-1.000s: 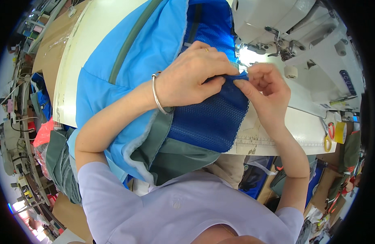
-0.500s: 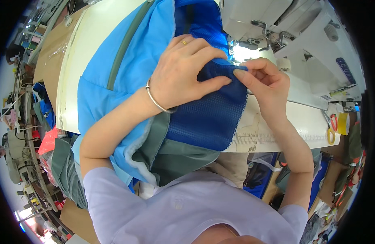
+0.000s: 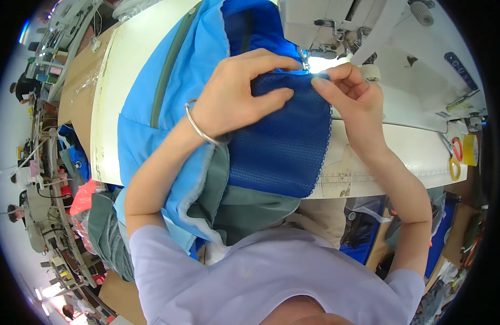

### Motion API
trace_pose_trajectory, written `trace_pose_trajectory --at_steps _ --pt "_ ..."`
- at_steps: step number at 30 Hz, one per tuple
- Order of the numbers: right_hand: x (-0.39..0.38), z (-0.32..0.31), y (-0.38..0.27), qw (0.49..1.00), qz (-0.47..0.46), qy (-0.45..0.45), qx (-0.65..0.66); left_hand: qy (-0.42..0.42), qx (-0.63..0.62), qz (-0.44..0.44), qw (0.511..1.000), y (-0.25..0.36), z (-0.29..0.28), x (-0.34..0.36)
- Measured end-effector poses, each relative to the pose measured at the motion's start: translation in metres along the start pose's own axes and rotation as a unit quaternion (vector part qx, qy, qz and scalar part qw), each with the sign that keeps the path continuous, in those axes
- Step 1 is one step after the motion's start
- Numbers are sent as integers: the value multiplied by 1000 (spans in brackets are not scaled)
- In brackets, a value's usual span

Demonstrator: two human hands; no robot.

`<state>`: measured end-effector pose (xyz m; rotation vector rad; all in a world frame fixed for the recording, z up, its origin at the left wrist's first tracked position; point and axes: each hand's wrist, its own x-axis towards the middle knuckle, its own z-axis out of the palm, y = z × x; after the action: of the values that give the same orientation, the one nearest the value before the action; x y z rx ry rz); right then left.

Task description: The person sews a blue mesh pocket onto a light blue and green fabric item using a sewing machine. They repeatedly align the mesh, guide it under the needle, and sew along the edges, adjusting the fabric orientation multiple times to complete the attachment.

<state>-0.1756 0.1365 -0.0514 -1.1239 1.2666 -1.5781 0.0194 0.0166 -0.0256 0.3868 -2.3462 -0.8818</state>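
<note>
Closest to the body, smooth grey-green fabric [image 3: 255,214] is draped in soft folds over the near edge of the white sewing table [image 3: 418,146]. Below that edge, to the right, a blue container [image 3: 360,254] is seen; something black is held in it, though its kind cannot be made out with certainty. To the left of the table, a reddish plastic bag [image 3: 83,197], thin and crumpled, is set against a gathered grey-green bundle [image 3: 112,233].

A dark blue mesh panel [image 3: 282,141], finely textured and bordered on its right by a small-toothed edge, is laid on the table from the near edge inward. Its far right corner is pinched between the thumb and forefinger of the right hand [image 3: 353,97], the other fingers being curled. The panel's far left part is covered by the left hand [image 3: 236,92], its thumb and forefinger spread apart. Light-blue fabric [image 3: 144,149], fuzzy along its pale raw edge, is bunched toward the table's left edge.

Near the table's right end, scissors [image 3: 455,158] with red and yellow loops are placed beside a yellow roll [image 3: 470,150]. Beyond the hands, a white sewing machine [image 3: 412,81] is mounted, its needle area brightly lit.
</note>
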Motion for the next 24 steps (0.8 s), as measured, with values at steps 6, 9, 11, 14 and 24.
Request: trace_pose_trajectory --at_steps 6,9,11,14,24 --pt "-5 4 -3 999 -6 -5 31 -3 -3 -81 997 8 10 -5" --pt "-5 6 0 1000 -24 -1 11 24 -94 -114 989 8 15 -6" --pt "-5 5 3 999 -30 -3 -9 -10 -64 -130 989 8 10 -6" --pt "-5 4 2 1000 -1 -13 -1 -7 -110 -150 983 4 8 -5" --pt "-20 -7 4 830 -378 -124 -390 -28 -147 -204 967 -14 0 6"
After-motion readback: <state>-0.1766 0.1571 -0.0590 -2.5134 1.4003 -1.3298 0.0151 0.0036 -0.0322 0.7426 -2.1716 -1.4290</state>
